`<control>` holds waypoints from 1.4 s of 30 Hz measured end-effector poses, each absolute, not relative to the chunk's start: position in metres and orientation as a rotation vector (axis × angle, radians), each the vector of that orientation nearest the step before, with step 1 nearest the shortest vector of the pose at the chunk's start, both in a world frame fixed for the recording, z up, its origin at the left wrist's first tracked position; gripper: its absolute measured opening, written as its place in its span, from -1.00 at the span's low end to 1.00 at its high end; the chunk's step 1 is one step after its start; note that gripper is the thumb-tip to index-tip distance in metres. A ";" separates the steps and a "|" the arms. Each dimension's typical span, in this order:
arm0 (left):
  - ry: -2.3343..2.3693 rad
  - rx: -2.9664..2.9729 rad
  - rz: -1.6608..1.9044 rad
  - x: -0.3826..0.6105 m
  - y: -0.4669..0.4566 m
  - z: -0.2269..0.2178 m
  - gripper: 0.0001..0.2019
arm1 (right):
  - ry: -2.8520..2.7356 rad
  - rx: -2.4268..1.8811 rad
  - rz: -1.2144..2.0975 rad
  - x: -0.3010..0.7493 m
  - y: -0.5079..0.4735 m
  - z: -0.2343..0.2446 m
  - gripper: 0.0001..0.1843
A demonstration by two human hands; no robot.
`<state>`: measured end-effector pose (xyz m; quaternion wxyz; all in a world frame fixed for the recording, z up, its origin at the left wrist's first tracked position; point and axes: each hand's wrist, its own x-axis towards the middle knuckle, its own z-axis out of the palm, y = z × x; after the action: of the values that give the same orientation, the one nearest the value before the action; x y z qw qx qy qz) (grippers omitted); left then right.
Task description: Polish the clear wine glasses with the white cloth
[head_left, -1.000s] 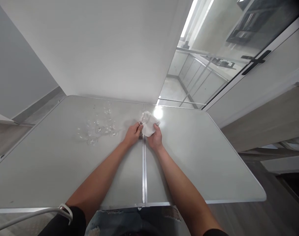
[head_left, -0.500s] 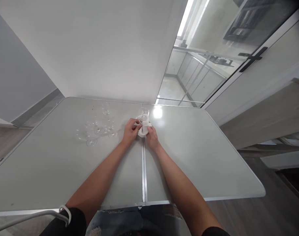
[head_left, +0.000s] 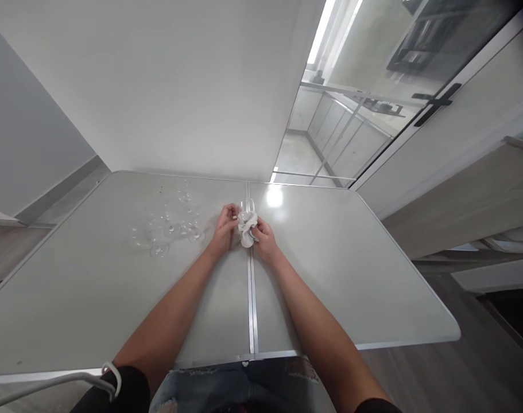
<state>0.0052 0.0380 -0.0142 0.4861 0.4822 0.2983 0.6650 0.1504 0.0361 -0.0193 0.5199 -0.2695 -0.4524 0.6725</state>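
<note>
A clear stemmed glass [head_left: 247, 205] stands at the seam in the middle of the table, its bowl upward. A white cloth [head_left: 246, 221] is wrapped around its lower bowl and stem. My right hand [head_left: 266, 241] is closed on the cloth from the right, thumb and fingers pinching it against the glass. On the left, my left hand [head_left: 225, 229] is beside the bowl with curled fingers and thumb apart, their tips close to the cloth's edge. Whether they touch it is hard to see.
Several clear stemmed glasses [head_left: 172, 228] are grouped on the left half of the pale table [head_left: 330, 275]. A metal seam [head_left: 251, 304] runs down the table's middle. A white wall [head_left: 192, 115] rises behind, with a glass door [head_left: 351, 109] at the right.
The cloth has gone from a loose loop to bunched around the stem, and more of the bowl shows. My left fingers have come off the cloth, slightly leftward.
</note>
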 end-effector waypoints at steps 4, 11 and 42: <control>0.678 1.049 1.433 0.004 0.031 -0.006 -0.37 | -0.950 -0.630 1.864 0.152 0.032 -0.013 -0.69; 0.636 1.030 1.343 0.007 0.028 -0.010 -0.41 | -1.115 -0.674 1.888 0.153 0.030 -0.016 -0.48; 0.673 1.123 1.307 0.015 0.033 -0.023 -0.31 | -1.223 -0.792 1.192 0.140 0.014 -0.002 -0.39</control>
<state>0.0153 0.0333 -0.0231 0.6018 0.4848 0.2905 0.5643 0.1401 0.0141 -0.0020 0.5886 -0.3400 -0.5252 0.5120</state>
